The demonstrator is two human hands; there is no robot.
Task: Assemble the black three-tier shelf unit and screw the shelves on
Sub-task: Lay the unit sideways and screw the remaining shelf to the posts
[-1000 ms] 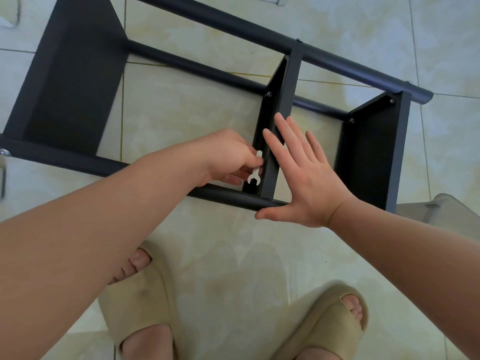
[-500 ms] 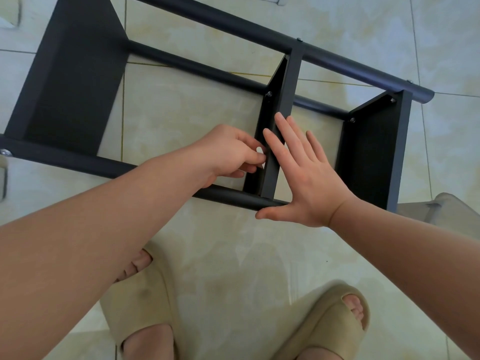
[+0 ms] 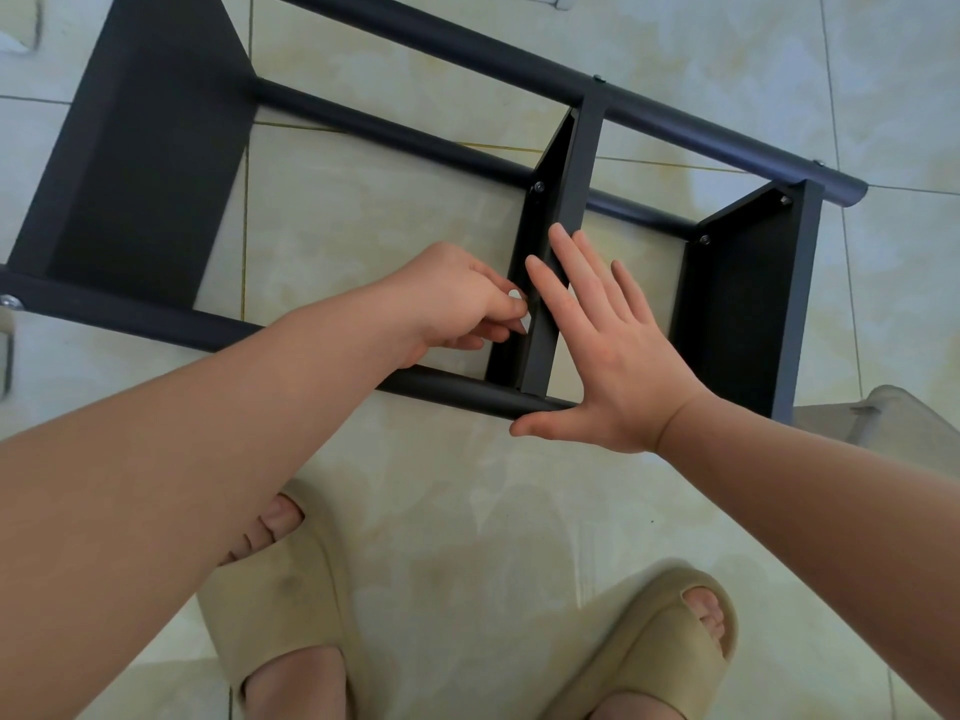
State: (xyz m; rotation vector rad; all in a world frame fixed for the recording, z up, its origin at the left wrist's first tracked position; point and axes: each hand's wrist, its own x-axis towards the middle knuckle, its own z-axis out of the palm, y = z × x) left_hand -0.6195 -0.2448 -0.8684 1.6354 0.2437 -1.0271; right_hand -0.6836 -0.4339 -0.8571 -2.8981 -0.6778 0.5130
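Floor tiles (image 3: 441, 485) in the head view carry the black shelf unit (image 3: 145, 163), lying on its side. The left hand (image 3: 452, 298) pinches a small white tool (image 3: 517, 294), mostly hidden, against the middle shelf (image 3: 576, 163). The right hand (image 3: 613, 366) lies flat, fingers spread, on that shelf's edge, thumb beside the near pole (image 3: 457, 389).

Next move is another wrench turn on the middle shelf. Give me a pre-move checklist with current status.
1. Left hand grips the white wrench: ok.
2. Right hand is pressed flat against the middle shelf, thumb on the near pole: ok.
3. Wrench seated on its bolt: cannot tell, the fingers hide it.
4. Middle shelf's far screw is in place: ok.
5. Screw tightness: cannot tell.
6. Unit lies on its side on the tiled floor: ok.
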